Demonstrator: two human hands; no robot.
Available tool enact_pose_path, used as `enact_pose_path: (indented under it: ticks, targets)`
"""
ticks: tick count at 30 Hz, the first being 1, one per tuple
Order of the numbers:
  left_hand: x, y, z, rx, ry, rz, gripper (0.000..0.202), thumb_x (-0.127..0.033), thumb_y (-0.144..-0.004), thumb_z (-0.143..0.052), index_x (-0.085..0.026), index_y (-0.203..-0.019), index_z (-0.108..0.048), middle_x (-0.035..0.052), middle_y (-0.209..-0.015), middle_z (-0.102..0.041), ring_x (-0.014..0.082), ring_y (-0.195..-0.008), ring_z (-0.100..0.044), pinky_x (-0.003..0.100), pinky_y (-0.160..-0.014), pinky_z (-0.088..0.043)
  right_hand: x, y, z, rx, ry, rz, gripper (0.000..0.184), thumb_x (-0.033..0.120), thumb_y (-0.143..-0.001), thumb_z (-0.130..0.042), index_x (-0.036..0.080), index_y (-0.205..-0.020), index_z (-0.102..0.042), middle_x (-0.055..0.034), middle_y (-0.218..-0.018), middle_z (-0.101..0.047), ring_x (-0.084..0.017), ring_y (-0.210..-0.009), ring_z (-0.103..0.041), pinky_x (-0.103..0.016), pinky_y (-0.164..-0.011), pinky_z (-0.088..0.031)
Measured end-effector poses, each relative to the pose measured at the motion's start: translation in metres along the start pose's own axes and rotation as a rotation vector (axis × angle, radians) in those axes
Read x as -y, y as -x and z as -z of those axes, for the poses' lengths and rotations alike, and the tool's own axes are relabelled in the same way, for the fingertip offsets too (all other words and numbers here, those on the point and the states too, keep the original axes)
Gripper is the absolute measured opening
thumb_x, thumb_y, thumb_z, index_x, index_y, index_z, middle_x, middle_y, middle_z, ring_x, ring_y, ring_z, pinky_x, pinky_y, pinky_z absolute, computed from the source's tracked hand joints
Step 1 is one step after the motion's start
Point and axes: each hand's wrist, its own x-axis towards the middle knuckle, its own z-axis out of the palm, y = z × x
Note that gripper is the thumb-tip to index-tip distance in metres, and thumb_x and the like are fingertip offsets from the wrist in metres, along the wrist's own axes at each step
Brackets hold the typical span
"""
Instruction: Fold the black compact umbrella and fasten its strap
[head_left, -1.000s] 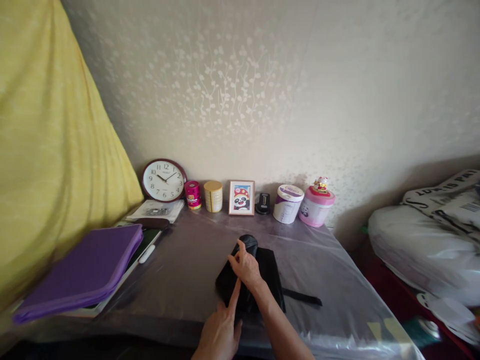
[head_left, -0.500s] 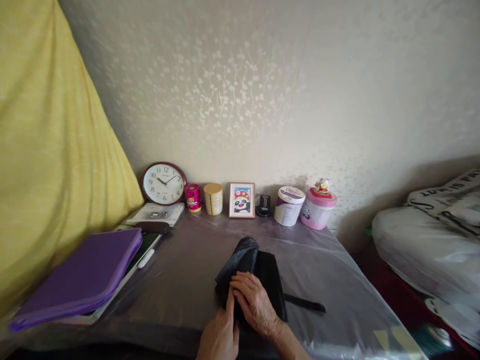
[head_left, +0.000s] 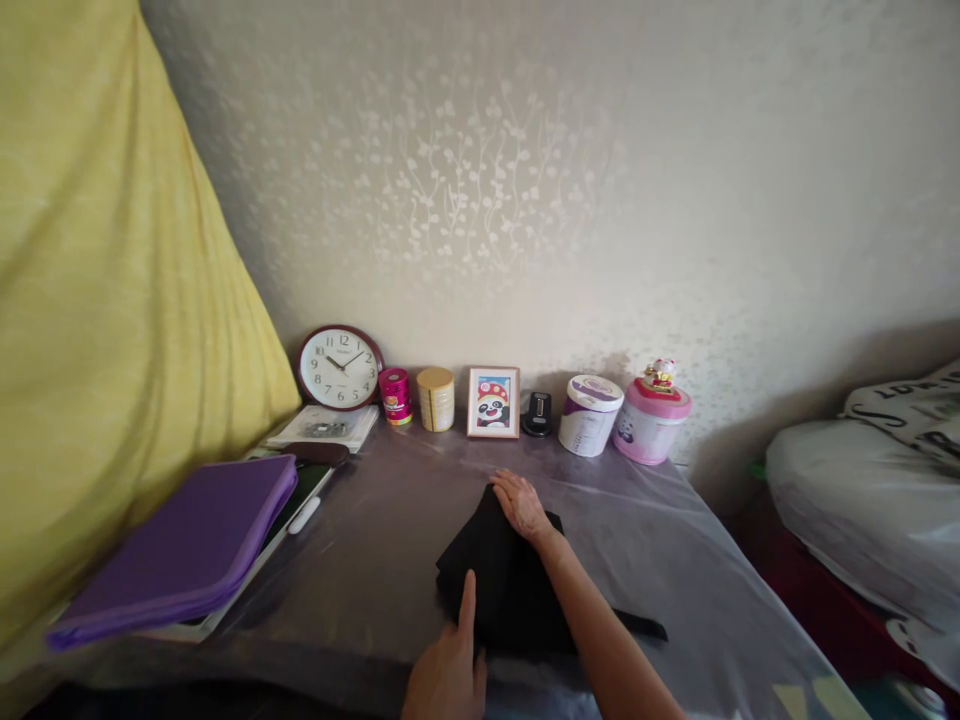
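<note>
A folded piece of black cloth (head_left: pixel 480 565) lies on the table, its kind not clear from what shows. A narrow black strap (head_left: pixel 641 625) sticks out from its right side. My right hand (head_left: pixel 519 503) rests flat on the cloth's far upper edge, fingers stretched out together, the forearm crossing over the right part. At the near edge my left hand (head_left: pixel 448 665) presses its straight index finger on the cloth. Its thumb points up beside the cloth, while the other fingers are mostly hidden.
Along the wall stand a clock (head_left: pixel 340 367), a pink can (head_left: pixel 395 397), a yellow-lidded can (head_left: pixel 436 400), a framed panda picture (head_left: pixel 493 403), a black stapler-like thing (head_left: pixel 538 414) and two tubs (head_left: pixel 591 417). A purple folder (head_left: pixel 180 540) lies left. White bags (head_left: pixel 855 490) sit right.
My right hand has slid forward from beside the left hand to the cloth's far edge. The raised, shiny fold there now lies flatter. My left hand stays near the front edge.
</note>
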Motion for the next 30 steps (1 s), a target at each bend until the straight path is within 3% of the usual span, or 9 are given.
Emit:
enact_pose_path:
  ticks: [2, 4, 6, 8, 10, 14, 19, 23, 30]
  targets:
    - [0.000, 0.001, 0.000, -0.011, 0.012, -0.016, 0.072, -0.022, -0.084, -0.033, -0.022, -0.136, 0.017, 0.0084, -0.104, -0.060, 0.0169, -0.084, -0.060, 0.026, -0.071, -0.041, 0.004, -0.002, 0.005, -0.035, 0.053, -0.122, 0.027, 0.023, -0.087, -0.041, 0.020, -0.108, -0.058, -0.0078, -0.118, -0.057, -0.019, -0.116, -0.045, -0.039, -0.097, -0.033]
    - [-0.001, 0.002, 0.002, -0.010, 0.014, -0.021, 0.071, -0.022, -0.085, -0.033, -0.020, -0.136, 0.016, 0.0090, -0.104, -0.060, 0.0166, -0.085, -0.060, 0.026, -0.072, -0.041, 0.015, 0.005, 0.010, -0.103, 0.058, -0.140, 0.029, 0.025, -0.088, -0.040, 0.017, -0.110, -0.057, -0.0107, -0.120, -0.055, -0.021, -0.118, -0.043, -0.042, -0.098, -0.031]
    - [-0.002, 0.003, 0.003, -0.005, 0.006, -0.015, 0.071, -0.021, -0.084, -0.033, -0.017, -0.137, 0.014, 0.0095, -0.103, -0.061, 0.0172, -0.086, -0.060, 0.026, -0.074, -0.041, 0.029, 0.020, 0.014, -0.142, -0.006, -0.016, 0.030, 0.026, -0.088, -0.040, 0.016, -0.111, -0.056, -0.0103, -0.120, -0.055, -0.019, -0.119, -0.041, -0.040, -0.099, -0.030]
    - [-0.002, 0.004, 0.003, -0.012, 0.008, -0.020, 0.070, -0.021, -0.084, -0.034, -0.016, -0.138, 0.011, 0.0097, -0.104, -0.061, 0.0175, -0.088, -0.060, 0.026, -0.076, -0.041, 0.043, 0.035, 0.013, -0.065, -0.099, 0.166, 0.027, 0.025, -0.088, -0.040, 0.020, -0.107, -0.059, -0.0070, -0.111, -0.061, -0.017, -0.117, -0.044, -0.038, -0.100, -0.030]
    - [-0.002, 0.004, 0.002, -0.033, 0.016, -0.035, 0.070, -0.020, -0.084, -0.034, -0.016, -0.138, 0.010, 0.0098, -0.107, -0.060, 0.0165, -0.090, -0.060, 0.024, -0.078, -0.040, 0.048, 0.044, 0.011, -0.014, -0.127, 0.218, 0.026, 0.023, -0.087, -0.041, 0.022, -0.101, -0.062, -0.0045, -0.108, -0.062, -0.017, -0.117, -0.044, -0.040, -0.101, -0.028]
    - [0.000, 0.004, 0.000, -0.056, 0.022, -0.030, 0.070, -0.021, -0.085, -0.035, -0.018, -0.137, 0.012, 0.0083, -0.107, -0.060, 0.0143, -0.090, -0.059, 0.022, -0.078, -0.040, 0.027, 0.042, 0.013, -0.152, -0.077, -0.018, 0.028, 0.019, -0.084, -0.041, 0.015, -0.105, -0.060, -0.0103, -0.117, -0.057, -0.020, -0.114, -0.046, -0.041, -0.098, -0.032]
    - [0.002, 0.006, 0.000, -0.069, 0.049, -0.044, 0.070, -0.023, -0.086, -0.034, -0.018, -0.137, 0.012, 0.0065, -0.100, -0.062, 0.0134, -0.087, -0.059, 0.022, -0.076, -0.040, -0.019, 0.058, 0.036, -0.320, -0.162, -0.421, 0.030, 0.025, -0.080, -0.039, 0.012, -0.098, -0.060, -0.0114, -0.098, -0.063, -0.019, -0.092, -0.058, -0.033, -0.084, -0.044]
    - [0.003, 0.007, 0.001, -0.083, 0.042, -0.054, 0.069, -0.026, -0.086, -0.033, -0.019, -0.137, 0.013, 0.0060, -0.099, -0.062, 0.0138, -0.083, -0.060, 0.023, -0.072, -0.040, -0.033, 0.094, 0.049, -0.249, -0.163, -0.557, 0.032, 0.032, -0.080, -0.039, 0.014, -0.095, -0.062, -0.0102, -0.094, -0.065, -0.020, -0.087, -0.060, -0.032, -0.081, -0.044]
    - [-0.001, 0.009, 0.004, -0.081, 0.021, -0.043, 0.069, -0.027, -0.087, -0.033, -0.019, -0.137, 0.013, 0.0065, -0.102, -0.061, 0.0130, -0.085, -0.059, 0.022, -0.072, -0.039, -0.015, 0.117, 0.055, -0.106, -0.136, -0.587, 0.032, 0.035, -0.080, -0.039, 0.017, -0.092, -0.064, -0.0086, -0.091, -0.067, -0.022, -0.086, -0.062, -0.031, -0.077, -0.044]
